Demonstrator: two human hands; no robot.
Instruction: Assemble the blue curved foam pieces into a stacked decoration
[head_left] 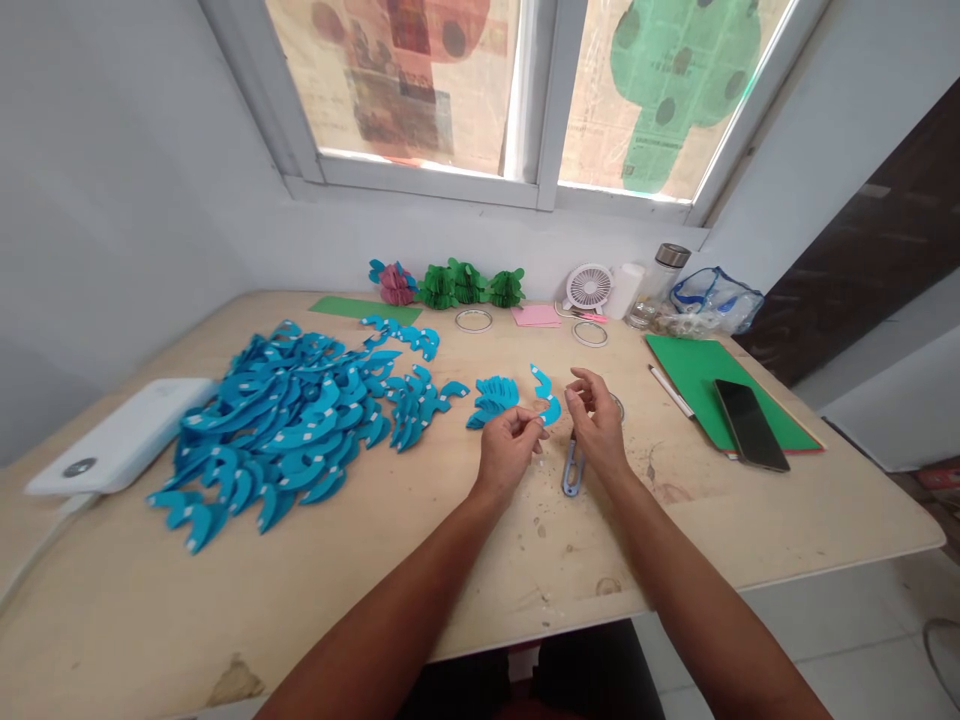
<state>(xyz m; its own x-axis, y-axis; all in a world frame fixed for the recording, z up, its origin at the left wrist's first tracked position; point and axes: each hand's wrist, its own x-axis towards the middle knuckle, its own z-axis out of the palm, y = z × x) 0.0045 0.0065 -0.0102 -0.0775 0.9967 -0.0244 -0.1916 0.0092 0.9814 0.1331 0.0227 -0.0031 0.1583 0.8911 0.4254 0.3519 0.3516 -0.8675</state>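
Observation:
My left hand pinches the lower end of a curved blue paper piece just above the wooden table. My right hand hovers close beside it with fingers curled and pinched near the piece's tip; whether it holds anything is too small to see. A small stack of joined blue pieces lies just behind my left hand. A large heap of blue curved cut-outs with white tape dots spreads over the left of the table. Blue-handled scissors lie under my right hand.
A white power bank sits at the left edge. A phone rests on green paper sheets at the right, next to a pen. Tape rolls, pink notes, a small fan, bottles and green paper decorations line the back.

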